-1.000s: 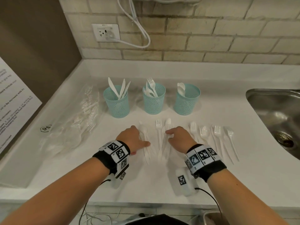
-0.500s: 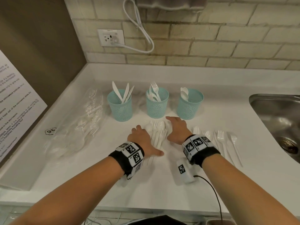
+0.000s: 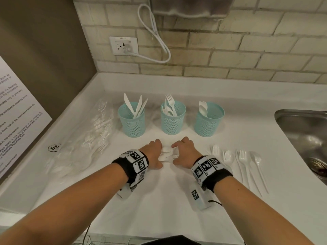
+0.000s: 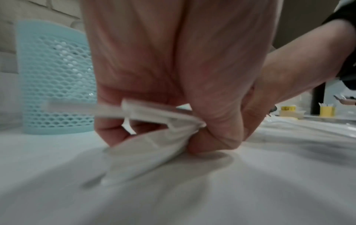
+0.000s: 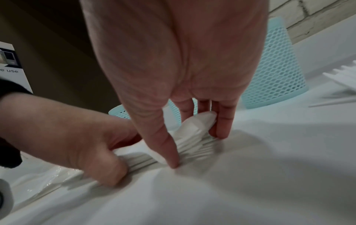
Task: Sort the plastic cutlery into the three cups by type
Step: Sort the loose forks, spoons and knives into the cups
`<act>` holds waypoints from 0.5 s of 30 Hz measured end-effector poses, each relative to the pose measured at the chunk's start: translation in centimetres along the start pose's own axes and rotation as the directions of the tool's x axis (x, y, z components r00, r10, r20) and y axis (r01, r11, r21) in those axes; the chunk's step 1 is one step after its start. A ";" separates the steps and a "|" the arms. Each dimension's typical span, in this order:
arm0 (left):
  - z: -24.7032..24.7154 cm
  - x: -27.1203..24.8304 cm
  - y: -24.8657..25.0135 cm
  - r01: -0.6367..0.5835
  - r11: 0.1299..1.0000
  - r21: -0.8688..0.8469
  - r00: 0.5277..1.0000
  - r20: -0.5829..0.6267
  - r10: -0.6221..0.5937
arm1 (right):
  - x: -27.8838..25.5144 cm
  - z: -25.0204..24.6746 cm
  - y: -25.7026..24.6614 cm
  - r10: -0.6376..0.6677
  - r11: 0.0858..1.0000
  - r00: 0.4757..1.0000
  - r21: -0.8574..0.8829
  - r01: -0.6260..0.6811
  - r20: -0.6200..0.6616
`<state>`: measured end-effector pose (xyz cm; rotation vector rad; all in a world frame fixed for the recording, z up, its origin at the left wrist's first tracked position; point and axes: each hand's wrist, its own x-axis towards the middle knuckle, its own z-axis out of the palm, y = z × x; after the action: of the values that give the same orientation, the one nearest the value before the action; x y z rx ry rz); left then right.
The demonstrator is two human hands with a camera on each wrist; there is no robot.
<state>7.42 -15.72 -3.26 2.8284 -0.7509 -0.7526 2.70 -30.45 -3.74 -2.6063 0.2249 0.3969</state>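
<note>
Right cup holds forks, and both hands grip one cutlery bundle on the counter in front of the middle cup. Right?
No: the right cup holds spoons, not forks; the head view shows it. The rest holds: left hand and right hand both grip one cutlery bundle on the counter in front of the middle cup.

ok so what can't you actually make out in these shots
Cutlery bundle, head view: the left hand and right hand cover most of it, so count and types are unclear.
Same bundle, left wrist view: motion blur.
Clear bag, head view: contents too faint.
Sink, head view: cut off by the right edge.
</note>
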 end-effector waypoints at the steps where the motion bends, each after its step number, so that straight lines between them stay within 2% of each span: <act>1: 0.1 0.1 0.1 -0.008 1.000 0.017 1.000 -0.008 0.008 | 0.0 0.2 0.0 -0.008 1.000 1.000 0.011 0.008 -0.012; 8: 1.2 0.5 0.6 0.041 0.988 0.147 0.996 -0.082 -0.029 | -0.3 0.6 0.7 -0.018 1.000 0.995 0.013 0.020 -0.100; 12: 1.5 0.2 0.2 -0.034 0.976 0.214 0.990 -0.128 0.062 | -0.5 0.1 1.5 0.015 0.999 0.991 0.030 -0.011 -0.132; 15: 0.8 -0.4 -0.1 -0.085 0.983 0.161 0.988 -0.113 0.104 | -0.5 -0.3 1.8 0.015 0.999 0.988 0.049 -0.008 -0.152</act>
<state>6.76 -15.42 -3.82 2.9175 -0.9549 -0.5238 1.88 -32.10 -4.15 -2.5907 0.2975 0.1930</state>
